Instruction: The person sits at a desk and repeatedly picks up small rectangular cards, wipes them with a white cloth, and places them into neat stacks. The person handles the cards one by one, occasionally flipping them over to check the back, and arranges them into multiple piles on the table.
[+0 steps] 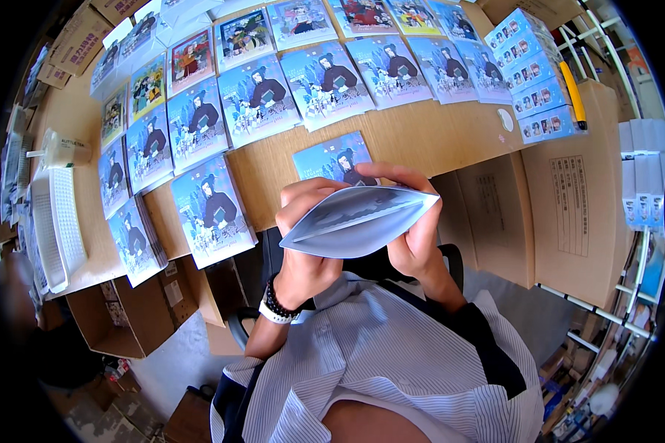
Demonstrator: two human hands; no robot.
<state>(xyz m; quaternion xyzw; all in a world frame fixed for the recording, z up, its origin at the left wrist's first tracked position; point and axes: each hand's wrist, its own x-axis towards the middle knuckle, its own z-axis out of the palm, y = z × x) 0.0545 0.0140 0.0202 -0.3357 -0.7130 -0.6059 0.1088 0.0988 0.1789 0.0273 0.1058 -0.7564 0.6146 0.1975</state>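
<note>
In front of my chest I hold a pale paper sleeve (pixel 362 240), its mouth spread wide toward me. Greyish sheets or flaps show inside; I cannot tell exactly what they are. My left hand (pixel 303 269) grips the sleeve's left side, thumb below and fingers behind. On the right side my right hand (pixel 419 247) pinches the edge, its index finger stretched out along the back. Just beyond the sleeve lies a blue illustrated packet (pixel 325 156) at the table's front edge, partly hidden by my hands.
Rows of blue illustrated packets (pixel 266 96) cover the wooden table (pixel 421 140), with differently coloured ones (pixel 244 35) behind. Small blue boxes (pixel 543 96) are stacked at right beside a yellow-black utility knife (pixel 571 96). A white basket (pixel 55 229) and cup (pixel 66 150) stand left; cartons (pixel 569 192) stand lower right.
</note>
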